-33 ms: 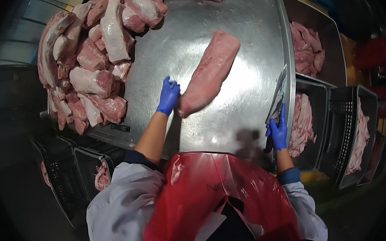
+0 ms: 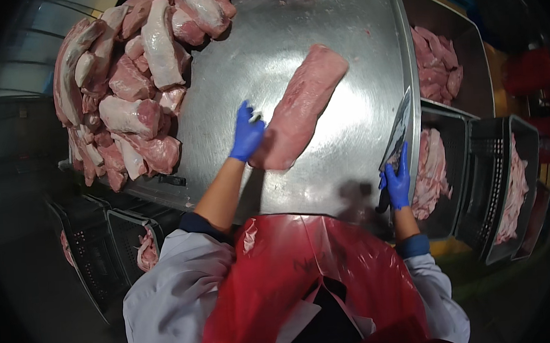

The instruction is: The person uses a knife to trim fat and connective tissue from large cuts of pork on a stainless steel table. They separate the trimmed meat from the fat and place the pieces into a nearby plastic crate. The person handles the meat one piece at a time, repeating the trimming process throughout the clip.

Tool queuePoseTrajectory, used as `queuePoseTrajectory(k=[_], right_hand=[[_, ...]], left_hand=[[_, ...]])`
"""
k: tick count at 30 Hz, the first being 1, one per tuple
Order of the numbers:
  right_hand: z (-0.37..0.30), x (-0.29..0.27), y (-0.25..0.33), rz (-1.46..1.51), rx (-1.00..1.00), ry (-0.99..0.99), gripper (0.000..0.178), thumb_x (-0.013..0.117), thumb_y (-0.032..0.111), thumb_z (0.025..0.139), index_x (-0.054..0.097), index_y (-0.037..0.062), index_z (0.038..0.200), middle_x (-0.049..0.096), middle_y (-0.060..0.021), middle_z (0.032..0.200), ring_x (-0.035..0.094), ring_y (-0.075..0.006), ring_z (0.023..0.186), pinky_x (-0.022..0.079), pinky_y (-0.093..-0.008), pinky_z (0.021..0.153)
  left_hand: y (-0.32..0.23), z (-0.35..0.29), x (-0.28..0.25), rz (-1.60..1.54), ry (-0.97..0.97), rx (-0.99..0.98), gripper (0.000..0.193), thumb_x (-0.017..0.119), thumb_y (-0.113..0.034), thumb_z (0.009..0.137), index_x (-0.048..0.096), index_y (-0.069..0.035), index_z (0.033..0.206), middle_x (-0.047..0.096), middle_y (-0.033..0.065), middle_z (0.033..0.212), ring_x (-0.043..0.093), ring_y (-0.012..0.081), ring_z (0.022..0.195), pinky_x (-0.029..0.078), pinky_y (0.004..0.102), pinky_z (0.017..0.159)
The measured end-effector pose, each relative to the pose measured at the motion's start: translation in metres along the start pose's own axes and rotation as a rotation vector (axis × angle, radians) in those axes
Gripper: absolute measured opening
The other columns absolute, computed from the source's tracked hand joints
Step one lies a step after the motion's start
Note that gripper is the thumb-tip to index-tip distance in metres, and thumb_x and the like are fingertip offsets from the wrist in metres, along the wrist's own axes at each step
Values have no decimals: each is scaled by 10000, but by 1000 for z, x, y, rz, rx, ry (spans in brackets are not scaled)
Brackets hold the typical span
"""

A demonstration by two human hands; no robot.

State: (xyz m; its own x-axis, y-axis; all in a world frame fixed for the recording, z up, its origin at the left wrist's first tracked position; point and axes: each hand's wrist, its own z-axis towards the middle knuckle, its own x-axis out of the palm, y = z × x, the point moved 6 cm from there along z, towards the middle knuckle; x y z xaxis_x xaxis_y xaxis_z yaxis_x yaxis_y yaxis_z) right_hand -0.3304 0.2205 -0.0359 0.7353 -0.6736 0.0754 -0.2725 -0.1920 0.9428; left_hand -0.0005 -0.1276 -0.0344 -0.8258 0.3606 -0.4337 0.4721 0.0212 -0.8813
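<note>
A long pale-pink slab of boneless meat, like a pork loin, lies diagonally on the steel table. Beside its near left end is my left hand, in a blue glove. One finger points forward and the others are bent, with a bright gap between them; whether they touch the meat I cannot tell. At the table's right edge my right hand, also gloved in blue, is closed on the dark handle of a knife. The long blade points away from me along the edge, and one finger stretches beside it.
A large meat heap covers the table's far left, with a dark-handled tool below it. To the right are a steel bin of meat and dark crates of pale trimmings. More crates stand at lower left.
My left hand has moved slightly right and away from me, closer to the loin. The loin's near end has shifted a little to the right. My right hand keeps its hold on the knife.
</note>
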Motion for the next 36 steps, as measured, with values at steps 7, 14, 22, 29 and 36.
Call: queuePoseTrajectory(k=[7, 14, 22, 29, 36], right_hand=[[3, -9, -13, -92, 39, -20, 807, 547, 35, 976, 146, 303, 1623, 558, -29, 762, 494, -87, 554, 451, -248, 456], [-1, -2, 8, -169, -42, -78, 805, 527, 84, 950, 128, 257, 1627, 559, -20, 694, 497, -92, 516, 480, -268, 494], [63, 31, 6, -210, 81, -88, 847, 583, 88, 934, 137, 302, 1622, 596, -48, 683, 549, -112, 502, 495, -307, 454], [211, 124, 63, -135, -16, 36, 814, 599, 96, 916, 226, 322, 1604, 614, -77, 713, 584, -144, 531, 529, -329, 505], [228, 157, 69, -444, 44, 77, 814, 550, 101, 874, 235, 268, 1606, 675, -151, 786, 635, -188, 569, 555, -347, 557]], left_hand=[[-122, -59, 160, 934, 426, 101, 997, 834, -414, 649, 380, -21, 1444, 504, 290, 1353, 553, 451, 1205, 471, 515, 1003], [-19, 9, 142, -599, 545, -552, 576, 734, -280, 774, 584, 31, 1235, 667, 178, 1152, 629, 260, 1042, 488, 369, 1008], [-125, 27, 163, 873, 401, 660, 784, 619, -288, 903, 275, 42, 1526, 175, 282, 1618, 180, 431, 1508, 219, 465, 1220], [-116, 92, 178, 714, 320, 663, 785, 554, -298, 932, 215, 21, 1564, 93, 244, 1657, 71, 451, 1529, 128, 585, 1213], [-115, 90, 178, 735, 290, 625, 777, 540, -302, 942, 211, 24, 1566, 98, 245, 1656, 75, 455, 1526, 130, 576, 1216]])
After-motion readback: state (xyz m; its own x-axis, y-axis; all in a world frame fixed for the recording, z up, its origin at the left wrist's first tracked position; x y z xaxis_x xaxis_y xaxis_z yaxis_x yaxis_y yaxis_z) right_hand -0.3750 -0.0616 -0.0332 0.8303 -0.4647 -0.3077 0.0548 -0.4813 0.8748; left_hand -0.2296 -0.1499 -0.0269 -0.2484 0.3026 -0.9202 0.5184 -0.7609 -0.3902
